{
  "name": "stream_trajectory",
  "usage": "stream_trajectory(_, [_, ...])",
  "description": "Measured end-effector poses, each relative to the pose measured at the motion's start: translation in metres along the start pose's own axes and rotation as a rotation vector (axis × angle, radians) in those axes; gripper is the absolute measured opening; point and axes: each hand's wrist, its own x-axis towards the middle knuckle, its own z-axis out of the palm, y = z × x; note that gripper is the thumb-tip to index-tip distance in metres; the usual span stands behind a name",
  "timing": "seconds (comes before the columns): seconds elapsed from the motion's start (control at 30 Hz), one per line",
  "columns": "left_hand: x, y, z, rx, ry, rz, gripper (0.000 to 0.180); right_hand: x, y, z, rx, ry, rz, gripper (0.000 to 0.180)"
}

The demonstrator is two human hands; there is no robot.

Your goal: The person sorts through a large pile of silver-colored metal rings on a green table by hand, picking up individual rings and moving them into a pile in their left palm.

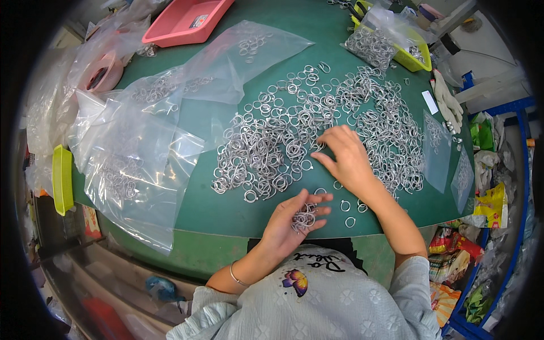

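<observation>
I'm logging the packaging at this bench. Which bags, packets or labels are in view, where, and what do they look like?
Clear plastic bags: left of table, large, crumpled, rings inside.
Small clear bags: right edge, flat.
White label: right edge, small rectangle.
Label in pink tray: top left, small, dark and white.
Yellow packet: right of the table, crumpled.
Red packets: lower right, off the table.

Bright, even overhead light; soft shadows lie under the hands. Glare whitens the plastic bags (141,153). Fisheye bending curves the table (215,209) edge; the dark corners vignette, and the rim blurs.
</observation>
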Motion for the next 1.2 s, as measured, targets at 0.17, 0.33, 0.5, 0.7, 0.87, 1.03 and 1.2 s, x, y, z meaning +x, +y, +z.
stream_trajectory(0.17, [0.001,0.0,-0.022,0.071,-0.164,0.016,0.04,-0.001,-0.011,-0.017,0.185,-0.138,0.114,0.02])
stream_trajectory(0.33, [0.004,0.002,-0.013,0.187,-0.091,0.114,0.045,-0.007,-0.013,-0.039,0.621,-0.244,0.399,0.012])
stream_trajectory(0.5, [0.004,0.004,-0.013,0.19,-0.125,0.079,0.044,-0.014,-0.018,-0.038,0.783,-0.159,0.382,0.012])
stream_trajectory(0.7, [0.003,0.004,-0.006,0.122,-0.043,0.055,0.044,-0.009,-0.025,-0.046,0.489,-0.287,0.269,0.016])
stream_trajectory(0.87, [0.005,0.006,0.002,0.052,0.097,0.011,0.04,-0.001,-0.013,-0.042,0.399,-0.124,0.171,0.013])
stream_trajectory(1.03, [0.008,-0.004,-0.018,0.14,-0.181,0.032,0.035,0.014,0.028,-0.014,-0.221,0.022,0.114,0.013])
stream_trajectory(1.2, [0.005,-0.003,-0.017,0.165,-0.076,0.111,0.035,0.008,0.002,-0.039,0.127,-0.096,0.151,0.017])
